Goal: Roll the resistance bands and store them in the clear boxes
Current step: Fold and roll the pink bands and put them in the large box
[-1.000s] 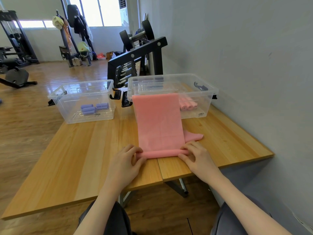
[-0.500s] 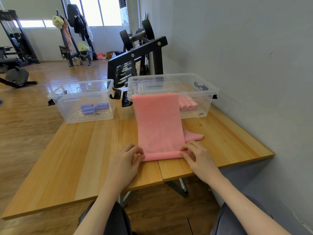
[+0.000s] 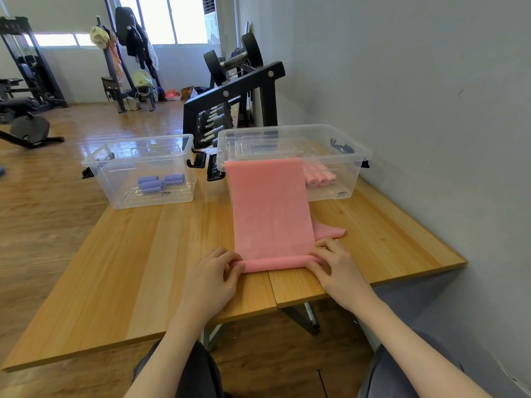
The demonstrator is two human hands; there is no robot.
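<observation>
Rolling is underway: left hand (image 3: 214,278) and right hand (image 3: 334,268) each pinch one end of the started roll on the pink band (image 3: 271,214), fingers curled over the thin tube, thumbs tucked at its near side. Both grips are clamped on the band, one per end, probably so the roll stays even across its width and doesn't cone.

Taking the right-hand clear box (image 3: 294,160) as reference:
- roll sits on the counter (image 3: 115,268) on the near side of the box, close to the counter's front edge
- unrolled length runs from the roll up to the box and drapes over its near rim; looks like the rim keeps the tail straight and lightly taut while it feeds in
- a flap of the same pink sticks out on the counter just past the right hand, between roll and box; can't tell if it's a fold of this band or a second one
- finished pink rolls (image 3: 319,178) lie inside the box, behind the draped band
- second clear box (image 3: 140,170) stands left of it, apart, holding purple rolls (image 3: 161,182), so sorting seems to be by colour

Judgement: early in this band, most of its length is not yet rolled.
</observation>
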